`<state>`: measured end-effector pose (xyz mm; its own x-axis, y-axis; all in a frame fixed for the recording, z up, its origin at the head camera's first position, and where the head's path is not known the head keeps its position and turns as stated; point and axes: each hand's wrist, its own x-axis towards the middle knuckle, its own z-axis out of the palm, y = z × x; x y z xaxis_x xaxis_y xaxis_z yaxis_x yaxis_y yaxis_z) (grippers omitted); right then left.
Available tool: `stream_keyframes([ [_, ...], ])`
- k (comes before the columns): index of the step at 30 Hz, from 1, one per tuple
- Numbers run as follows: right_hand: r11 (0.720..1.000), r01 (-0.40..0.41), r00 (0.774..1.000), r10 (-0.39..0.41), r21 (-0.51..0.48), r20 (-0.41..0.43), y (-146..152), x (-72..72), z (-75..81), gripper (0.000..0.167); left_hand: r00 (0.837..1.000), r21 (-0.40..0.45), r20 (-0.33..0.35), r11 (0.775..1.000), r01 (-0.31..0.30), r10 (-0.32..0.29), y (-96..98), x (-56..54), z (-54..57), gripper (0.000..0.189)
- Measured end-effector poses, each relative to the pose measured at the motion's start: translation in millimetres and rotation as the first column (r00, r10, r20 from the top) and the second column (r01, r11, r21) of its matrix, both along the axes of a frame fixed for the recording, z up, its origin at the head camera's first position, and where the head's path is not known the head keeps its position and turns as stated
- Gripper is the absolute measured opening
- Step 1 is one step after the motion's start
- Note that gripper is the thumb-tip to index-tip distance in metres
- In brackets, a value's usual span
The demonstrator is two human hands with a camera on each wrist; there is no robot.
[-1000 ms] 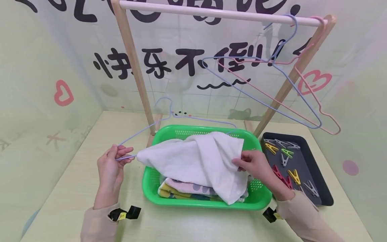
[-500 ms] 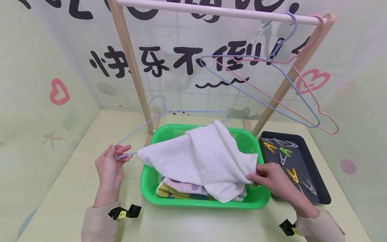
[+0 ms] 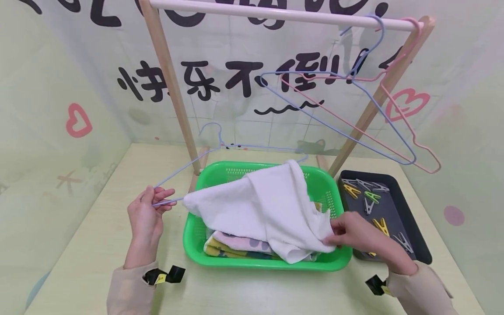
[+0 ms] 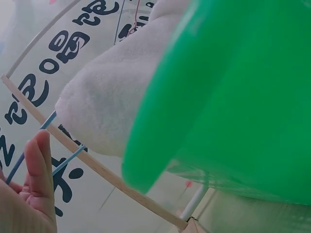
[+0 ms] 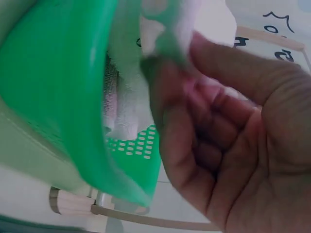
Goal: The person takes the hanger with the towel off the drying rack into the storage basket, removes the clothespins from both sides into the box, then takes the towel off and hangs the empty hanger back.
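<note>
A white towel (image 3: 256, 205) is draped over the lower bar of a blue wire hanger (image 3: 177, 171), above the green basket (image 3: 252, 264). My left hand (image 3: 147, 214) grips the hanger's left end, its hook pointing toward the back. In the left wrist view the towel (image 4: 107, 92) bunches beside the fingers of my left hand (image 4: 34, 189). My right hand (image 3: 356, 234) pinches the towel's right corner at the basket's right side. Thumb and index finger of my right hand (image 5: 228, 121) close on the cloth in the right wrist view. Folded patterned cloths (image 3: 236, 247) lie in the basket beneath.
Behind the basket stands a rack with wooden posts (image 3: 173, 87) and a white rail (image 3: 283, 15). A blue hanger (image 3: 334, 127) and a pink hanger (image 3: 427, 153) hang at its right end. A black tray (image 3: 423, 251) of several coloured clips sits right of the basket.
My right hand has moved right and slightly down, drawing the towel's corner with it, and the towel spreads farther right. My left hand stays nearly in place; the hanger shifted slightly.
</note>
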<state>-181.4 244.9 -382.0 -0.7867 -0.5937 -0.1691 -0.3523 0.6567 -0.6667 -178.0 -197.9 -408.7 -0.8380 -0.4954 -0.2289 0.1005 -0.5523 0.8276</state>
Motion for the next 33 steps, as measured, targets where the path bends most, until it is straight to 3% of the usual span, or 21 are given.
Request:
stream_keyframes([
  [3, 0.990, 0.139, 0.977, -0.131, 0.037, -0.166, -11.8, -10.1, 4.6, 0.026, 1.000, -0.017, -0.007, 1.000, 0.023, -0.023, -0.7, 1.5, 1.9, 0.031],
  [7, 0.967, 0.251, 0.925, -0.255, -0.049, -0.281, -30.1, -25.5, 9.7, 0.038, 0.997, -0.046, -0.013, 0.996, 0.078, -0.079, -0.8, 5.8, 4.7, 0.031],
  [13, 0.930, 0.294, 0.919, -0.338, -0.219, -0.202, -54.0, -44.1, 7.7, 0.027, 0.987, -0.080, -0.047, 0.985, 0.152, -0.156, 3.9, 8.8, 7.4, 0.031],
  [18, 0.892, 0.346, 0.909, -0.396, -0.291, -0.129, -61.1, -45.4, 5.1, 0.018, 0.984, -0.098, -0.049, 0.982, 0.164, -0.169, 7.3, 7.9, 9.4, 0.031],
  [24, 0.905, 0.336, 0.922, -0.373, -0.262, -0.102, -56.2, -37.0, 1.9, 0.018, 0.996, -0.042, -0.004, 0.996, 0.084, -0.084, 9.7, 5.3, 9.2, 0.031],
  [29, 0.942, 0.247, 0.959, -0.272, -0.228, -0.083, -50.6, -23.8, -3.2, 0.016, 0.999, -0.024, 0.008, 0.999, 0.044, -0.043, 9.7, 3.1, 8.0, 0.030],
  [33, 0.965, 0.168, 0.977, -0.190, -0.203, -0.094, -45.3, -12.0, -6.4, 0.025, 1.000, -0.013, 0.011, 1.000, 0.024, -0.024, 8.0, 1.3, 7.1, 0.030],
])
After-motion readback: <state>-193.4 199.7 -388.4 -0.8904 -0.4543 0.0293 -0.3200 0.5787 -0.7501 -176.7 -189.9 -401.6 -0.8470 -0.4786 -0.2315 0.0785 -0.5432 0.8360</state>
